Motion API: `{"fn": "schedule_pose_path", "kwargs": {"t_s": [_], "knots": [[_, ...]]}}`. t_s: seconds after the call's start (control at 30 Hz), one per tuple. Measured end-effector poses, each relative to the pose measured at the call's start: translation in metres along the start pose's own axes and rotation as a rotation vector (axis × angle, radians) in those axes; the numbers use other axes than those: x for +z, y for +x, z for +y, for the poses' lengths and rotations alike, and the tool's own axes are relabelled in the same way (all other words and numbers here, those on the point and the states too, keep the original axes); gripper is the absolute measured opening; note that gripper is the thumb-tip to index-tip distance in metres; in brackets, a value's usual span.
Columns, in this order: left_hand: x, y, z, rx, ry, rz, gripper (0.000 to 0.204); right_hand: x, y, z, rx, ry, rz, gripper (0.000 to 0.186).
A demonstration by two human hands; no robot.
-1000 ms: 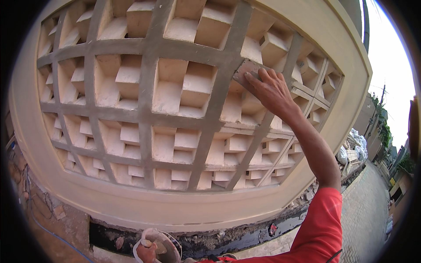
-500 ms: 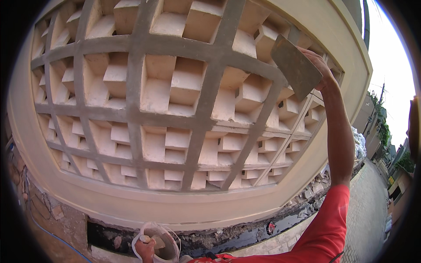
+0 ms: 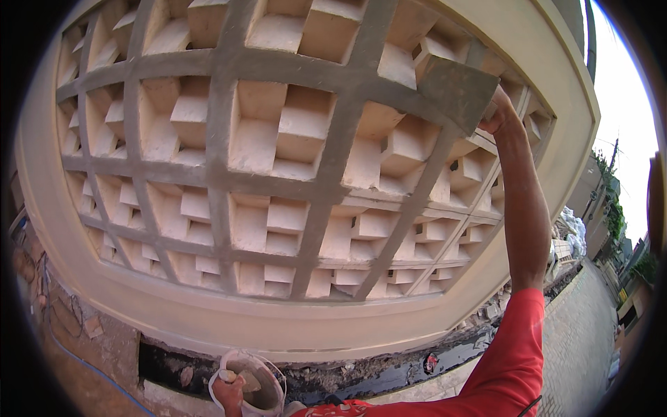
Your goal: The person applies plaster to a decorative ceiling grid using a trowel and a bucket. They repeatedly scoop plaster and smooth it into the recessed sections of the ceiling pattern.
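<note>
My right hand [image 3: 499, 111] grips a flat grey metal trowel plate [image 3: 455, 90] from behind, against the upper right of a pale lattice block wall [image 3: 264, 125] with grey mortar-coated ribs. The plate covers part of a rib crossing and hides some of my fingers. At the lower edge, my left hand [image 3: 230, 393] is closed on what looks like a small trowel [image 3: 248, 382] at a white bucket [image 3: 273, 368] that has grey mix inside.
A dark wet drainage trench [image 3: 333, 375] runs along the wall's foot, with rubble and a blue hose [image 3: 90, 365] at left. A paved lane [image 3: 577, 326] stretches away at right, with piled white sacks [image 3: 571, 229], greenery and buildings.
Since a second ago my right hand has lifted the plate off the middle rib, up and rightward, turning its face toward me; in the last half second it shifted slightly left.
</note>
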State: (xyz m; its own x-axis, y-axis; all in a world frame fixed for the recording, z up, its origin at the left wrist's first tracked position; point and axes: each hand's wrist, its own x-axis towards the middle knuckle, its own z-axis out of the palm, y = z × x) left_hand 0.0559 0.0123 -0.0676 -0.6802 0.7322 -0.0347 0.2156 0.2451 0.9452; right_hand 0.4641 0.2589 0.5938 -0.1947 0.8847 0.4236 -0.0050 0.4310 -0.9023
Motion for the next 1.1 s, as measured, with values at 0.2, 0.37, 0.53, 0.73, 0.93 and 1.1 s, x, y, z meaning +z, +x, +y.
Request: {"fn": "schedule_pose_path", "kwargs": {"t_s": [0.2,0.37,0.53,0.73,0.93,1.1], "knots": [[0.002,0.007,-0.01,0.02,0.021,0.024,0.026,-0.041,-0.004,-0.004,-0.059,0.057,-0.299,0.025],[-0.005,0.008,0.002,0.0,-0.001,0.034,0.027,-0.027,-0.064,0.011,-0.349,-0.083,0.207,0.035],[-0.012,0.009,0.002,0.015,0.042,0.046,0.027,-0.035,-0.13,0.04,-0.28,-0.02,-0.189,0.053],[0.005,0.008,-0.022,0.023,0.02,-0.03,0.022,-0.036,-0.229,0.131,-0.121,0.046,0.184,0.039],[-0.003,0.008,-0.012,0.032,0.044,-0.15,0.022,0.018,-0.192,0.174,-0.227,0.397,0.095,0.037],[-0.016,0.003,0.015,-0.009,0.001,-0.185,0.024,0.069,-0.116,0.19,-0.408,0.555,0.183,0.032]]}}
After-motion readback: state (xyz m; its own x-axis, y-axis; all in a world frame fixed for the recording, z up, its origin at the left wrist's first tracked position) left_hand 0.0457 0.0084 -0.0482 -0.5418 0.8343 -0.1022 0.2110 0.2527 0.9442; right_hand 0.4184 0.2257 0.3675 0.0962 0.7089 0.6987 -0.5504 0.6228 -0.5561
